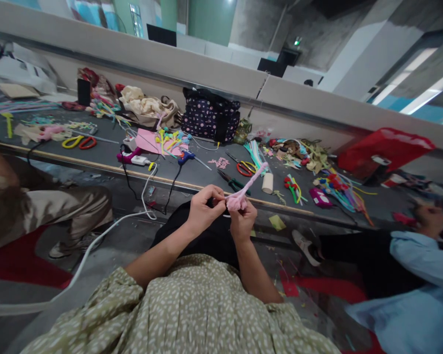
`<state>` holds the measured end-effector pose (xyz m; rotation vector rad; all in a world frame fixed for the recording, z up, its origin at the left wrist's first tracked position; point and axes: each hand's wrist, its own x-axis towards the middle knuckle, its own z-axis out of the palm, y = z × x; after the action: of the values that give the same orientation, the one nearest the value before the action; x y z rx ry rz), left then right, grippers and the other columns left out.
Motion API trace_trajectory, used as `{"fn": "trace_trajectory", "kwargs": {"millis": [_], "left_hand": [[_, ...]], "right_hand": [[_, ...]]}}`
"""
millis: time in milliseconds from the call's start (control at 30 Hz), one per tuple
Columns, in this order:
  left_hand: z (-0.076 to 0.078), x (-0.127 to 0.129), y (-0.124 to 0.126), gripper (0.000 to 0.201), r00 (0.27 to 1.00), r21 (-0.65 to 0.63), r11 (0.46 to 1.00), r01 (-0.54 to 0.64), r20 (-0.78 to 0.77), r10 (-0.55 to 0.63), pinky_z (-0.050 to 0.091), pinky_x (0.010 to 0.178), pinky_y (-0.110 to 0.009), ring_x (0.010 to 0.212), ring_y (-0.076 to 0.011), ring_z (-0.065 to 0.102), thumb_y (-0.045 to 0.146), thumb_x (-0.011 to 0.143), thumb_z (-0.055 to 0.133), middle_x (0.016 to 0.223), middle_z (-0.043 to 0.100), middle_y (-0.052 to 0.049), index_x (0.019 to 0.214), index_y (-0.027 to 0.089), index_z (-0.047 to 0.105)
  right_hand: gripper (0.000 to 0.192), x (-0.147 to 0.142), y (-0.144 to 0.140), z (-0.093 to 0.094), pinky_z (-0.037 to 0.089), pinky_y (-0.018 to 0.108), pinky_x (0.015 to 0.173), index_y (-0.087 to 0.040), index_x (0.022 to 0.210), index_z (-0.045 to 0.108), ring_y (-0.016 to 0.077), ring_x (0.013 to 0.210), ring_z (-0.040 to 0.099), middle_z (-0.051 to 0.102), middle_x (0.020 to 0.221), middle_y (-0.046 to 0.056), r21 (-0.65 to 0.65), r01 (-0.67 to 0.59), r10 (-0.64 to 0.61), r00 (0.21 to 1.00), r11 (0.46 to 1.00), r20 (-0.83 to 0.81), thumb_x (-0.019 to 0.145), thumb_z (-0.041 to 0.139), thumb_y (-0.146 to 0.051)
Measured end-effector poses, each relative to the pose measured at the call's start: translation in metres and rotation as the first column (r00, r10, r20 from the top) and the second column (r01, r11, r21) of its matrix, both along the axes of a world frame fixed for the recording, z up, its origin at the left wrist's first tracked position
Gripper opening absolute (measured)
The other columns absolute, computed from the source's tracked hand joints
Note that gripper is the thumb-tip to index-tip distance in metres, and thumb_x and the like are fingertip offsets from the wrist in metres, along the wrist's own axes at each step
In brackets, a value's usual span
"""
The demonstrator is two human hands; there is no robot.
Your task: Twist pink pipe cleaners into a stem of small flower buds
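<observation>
Just in front of the table edge, above my lap, both hands are at a pink fuzzy pipe-cleaner flower (237, 200). Its thick twisted stem points up and to the right, over the table. My left hand (205, 210) pinches the flower's left side between thumb and fingers. From below and right, my right hand (243, 220) grips the bloom, with part of its fingers hidden behind it. Beyond the flower lie dark-handled pliers (233, 182) and red-and-yellow scissors (245, 168). A cream cylinder (268, 182) stands right of the stem.
Left of centre lie a blue glue gun (185, 157), a purple glue gun (131, 157) and pink paper (146, 140). A dotted bag (211, 117) stands behind. A white cable (114, 227) hangs at my left. People sit on both sides; a red bag (384, 150) is at right.
</observation>
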<state>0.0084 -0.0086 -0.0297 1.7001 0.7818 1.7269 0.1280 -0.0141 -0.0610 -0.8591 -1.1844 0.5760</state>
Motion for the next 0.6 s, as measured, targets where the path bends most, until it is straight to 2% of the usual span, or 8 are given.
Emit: {"fn": "trace_trajectory", "kwargs": {"millis": [300,500,600], "left_hand": [[-0.005,-0.002,0.003,0.011,0.999,0.048,0.999,0.009,-0.046,-0.007,0.042,0.056,-0.021,0.061,-0.0089,0.051,0.012,0.071,0.065,0.077,0.060,-0.001,0.070,0.018,0.056],[0.002,-0.002,0.000,0.010,0.998,-0.108,0.993,0.057,-0.008,-0.058,0.041,0.059,-0.023,0.062,-0.0103,0.050,0.019,0.071,0.067,0.077,0.060,-0.002,0.067,0.018,0.057],[0.008,-0.006,0.002,0.009,0.983,-0.251,0.951,0.182,0.079,-0.167,0.039,0.057,-0.023,0.059,-0.0103,0.047,0.024,0.071,0.067,0.069,0.058,0.000,0.072,0.017,0.061]], "right_hand": [[0.011,0.004,0.003,0.000,0.042,0.026,0.063,-0.016,0.075,0.064,0.0117,0.065,0.049,0.057,0.072,-0.001,0.023,-0.028,0.027,1.000,0.999,0.006,0.072,0.068,-0.025],[0.013,0.002,0.001,0.003,0.042,0.026,0.062,-0.018,0.077,0.062,0.0115,0.064,0.048,0.055,0.071,-0.002,-0.001,-0.018,0.018,0.999,1.000,0.029,0.073,0.069,-0.028],[0.014,0.005,0.004,0.005,0.043,0.027,0.063,-0.018,0.077,0.063,0.0123,0.064,0.049,0.057,0.071,-0.001,0.016,-0.025,0.024,0.998,1.000,0.062,0.074,0.068,-0.031]]}}
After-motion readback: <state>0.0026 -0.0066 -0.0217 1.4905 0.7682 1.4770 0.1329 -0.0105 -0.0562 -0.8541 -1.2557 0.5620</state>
